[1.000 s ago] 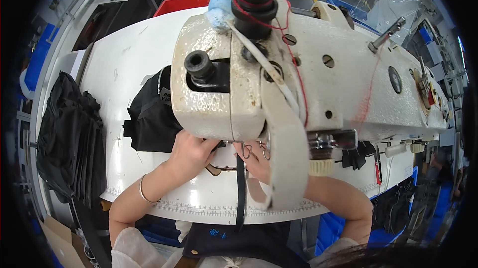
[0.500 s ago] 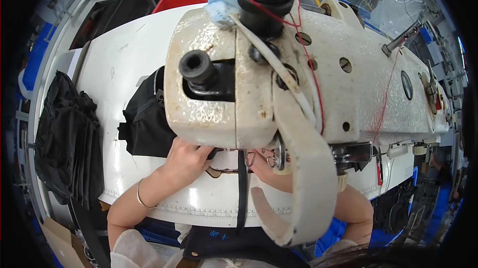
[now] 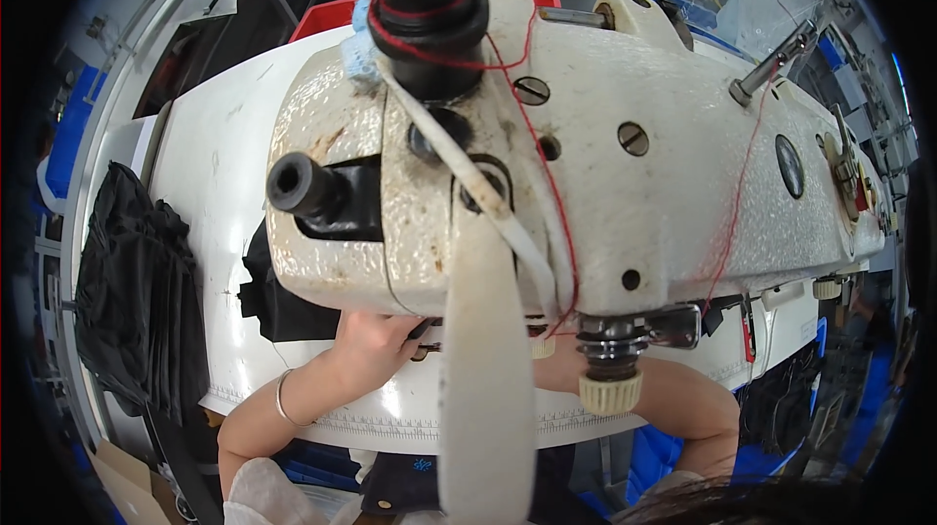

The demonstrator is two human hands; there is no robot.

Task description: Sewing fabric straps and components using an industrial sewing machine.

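A worn white sewing machine fills the middle, with red thread running over its head. Beneath its left end, my left hand is closed, fingertips curled at a dark edge of black fabric; the machine head covers much of that cloth. My right hand reaches in from the right under the machine. Its fingers are hidden behind the broad white curved arm, so their grip does not show. The needle area is hidden too.
A stack of black fabric pieces hangs over the left side of the white table. A printed ruler strip follows the near edge. Behind the machine sits a red bin; a cardboard box stands low left.
The machine head now looks larger and further left and lower, as my view shifted. Its white arm now covers the black strap and most of my right hand. My left hand stays nearly in place.
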